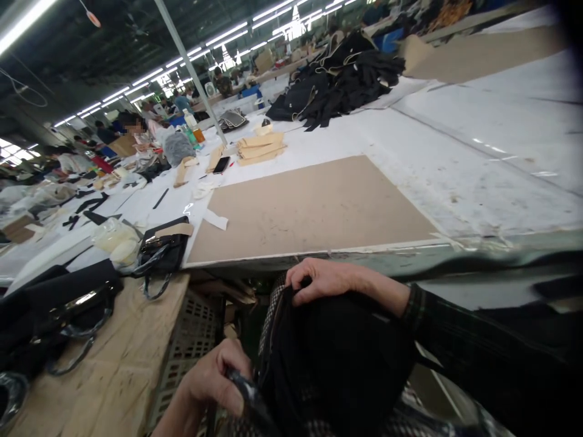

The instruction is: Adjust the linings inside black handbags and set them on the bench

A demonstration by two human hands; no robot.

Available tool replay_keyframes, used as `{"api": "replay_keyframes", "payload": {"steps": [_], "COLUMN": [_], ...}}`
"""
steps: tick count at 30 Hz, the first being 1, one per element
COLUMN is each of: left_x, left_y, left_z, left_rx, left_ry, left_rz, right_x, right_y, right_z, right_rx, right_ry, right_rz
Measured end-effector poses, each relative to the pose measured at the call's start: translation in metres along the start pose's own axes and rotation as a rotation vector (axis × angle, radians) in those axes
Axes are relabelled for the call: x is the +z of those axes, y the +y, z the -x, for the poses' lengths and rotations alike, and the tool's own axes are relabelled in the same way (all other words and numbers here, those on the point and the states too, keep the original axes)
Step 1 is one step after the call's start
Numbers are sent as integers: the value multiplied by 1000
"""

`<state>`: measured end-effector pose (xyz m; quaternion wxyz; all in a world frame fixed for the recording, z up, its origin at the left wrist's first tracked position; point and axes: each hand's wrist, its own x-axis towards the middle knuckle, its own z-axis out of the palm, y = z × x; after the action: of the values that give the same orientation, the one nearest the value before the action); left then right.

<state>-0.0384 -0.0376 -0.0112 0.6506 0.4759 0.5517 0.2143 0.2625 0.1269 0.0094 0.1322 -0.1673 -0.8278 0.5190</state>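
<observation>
A black bag (355, 364) lies in front of my body, below the table's front edge. Its opening and inside are too dark to make out. My right hand (321, 280) is closed on the bag's upper edge, thumb and fingers pinching the black material. A strip of black-and-white checked fabric (272, 312) shows along the far left side. Lower down, my left hand (221, 377) is wrapped round a dark, shiny handle (250, 397) that looks covered in clear plastic and runs toward the bag.
A tan board (310, 206) lies on the white table. Black handbags (164, 243) with plastic-wrapped handles stand at left, some on a brown-covered surface (136, 340) beside a plastic crate (194, 328). Farther back are tan pieces (259, 147), a phone (221, 164), heaped black parts (337, 85) and people.
</observation>
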Motion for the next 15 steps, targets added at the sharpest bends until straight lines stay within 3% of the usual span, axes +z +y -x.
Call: {"api": "replay_keyframes", "payload": {"steps": [3,7,12,15], "left_x": [-16,-14,27,56], "left_y": [4,8,25,35], "left_z": [1,7,25,17], "left_rx": [57,115,263,280], "left_ry": [31,326,399,490], "left_rz": [-40,-188,-247,-339], "right_x": [2,11,16,13], "right_y": [-1,-6,-6,-3], "right_z": [18,29,18,21], "right_rx": [158,259,318,291], "right_ry": [81,216,225,211], "right_rz": [170,401,546,535]}}
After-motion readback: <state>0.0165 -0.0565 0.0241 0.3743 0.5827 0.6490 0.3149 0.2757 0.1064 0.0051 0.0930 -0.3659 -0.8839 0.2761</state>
